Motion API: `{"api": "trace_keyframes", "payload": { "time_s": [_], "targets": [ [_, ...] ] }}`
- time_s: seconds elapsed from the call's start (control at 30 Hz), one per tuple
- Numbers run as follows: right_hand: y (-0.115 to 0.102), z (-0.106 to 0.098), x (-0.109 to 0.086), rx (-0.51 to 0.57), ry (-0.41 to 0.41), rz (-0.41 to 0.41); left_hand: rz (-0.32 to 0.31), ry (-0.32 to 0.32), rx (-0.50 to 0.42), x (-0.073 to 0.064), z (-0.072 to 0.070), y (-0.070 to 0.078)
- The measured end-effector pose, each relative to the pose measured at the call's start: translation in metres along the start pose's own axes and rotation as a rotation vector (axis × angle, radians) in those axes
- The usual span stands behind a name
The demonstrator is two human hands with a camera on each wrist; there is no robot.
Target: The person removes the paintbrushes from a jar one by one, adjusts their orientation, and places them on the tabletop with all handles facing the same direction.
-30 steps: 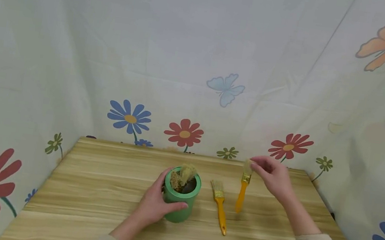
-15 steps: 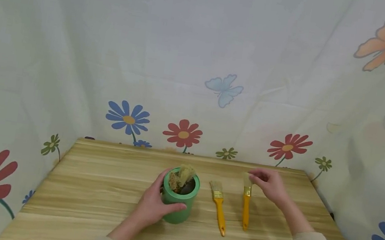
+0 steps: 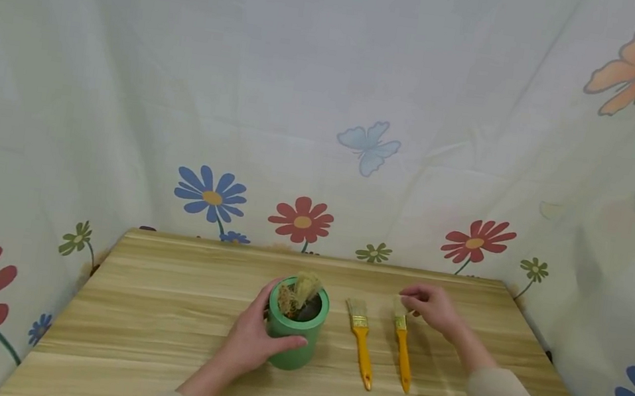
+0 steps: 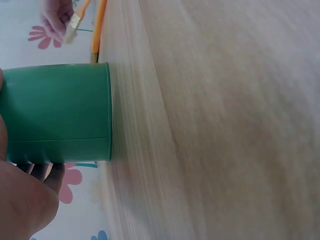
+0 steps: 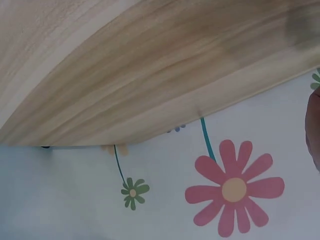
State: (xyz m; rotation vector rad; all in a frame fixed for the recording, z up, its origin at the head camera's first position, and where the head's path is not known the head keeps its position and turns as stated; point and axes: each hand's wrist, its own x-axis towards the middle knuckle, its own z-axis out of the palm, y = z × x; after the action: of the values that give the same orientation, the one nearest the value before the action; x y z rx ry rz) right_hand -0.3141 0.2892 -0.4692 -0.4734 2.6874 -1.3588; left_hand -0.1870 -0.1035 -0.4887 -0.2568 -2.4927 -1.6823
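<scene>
A green cylindrical pot (image 3: 289,348) stands upright on the wooden table, with my left hand (image 3: 251,336) wrapped round its side, thumb at the front. Inside it, bristle heads (image 3: 306,287) of brushes poke up above the rim. To the right lies a flat paintbrush (image 3: 361,344) with a yellow-orange handle, bristles pointing to the back. My right hand (image 3: 432,307) pinches a second paintbrush (image 3: 402,356) by its bristle tips, right of the first. In the left wrist view this held paintbrush (image 4: 75,22) slants, its bristle end farther from the table than its handle.
The wood-grain table (image 3: 175,320) reaches back to a white cloth backdrop (image 3: 284,86) printed with flowers and butterflies. More of this cloth hangs at the left and right sides. The table's back edge shows in the right wrist view.
My right hand has lowered the pinched paintbrush towards the table and drawn it nearer to me; its handle now slants beside the lying brush. The left hand and pot stay put.
</scene>
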Motion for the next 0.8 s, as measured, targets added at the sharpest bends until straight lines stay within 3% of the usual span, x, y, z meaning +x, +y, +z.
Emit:
{"api": "trace_keyframes", "payload": {
  "time_s": [0.8],
  "targets": [
    [0.003, 0.013, 0.011, -0.080, 0.000, 0.058, 0.019, -0.004, -0.008, 0.001, 0.001, -0.002]
  ]
}}
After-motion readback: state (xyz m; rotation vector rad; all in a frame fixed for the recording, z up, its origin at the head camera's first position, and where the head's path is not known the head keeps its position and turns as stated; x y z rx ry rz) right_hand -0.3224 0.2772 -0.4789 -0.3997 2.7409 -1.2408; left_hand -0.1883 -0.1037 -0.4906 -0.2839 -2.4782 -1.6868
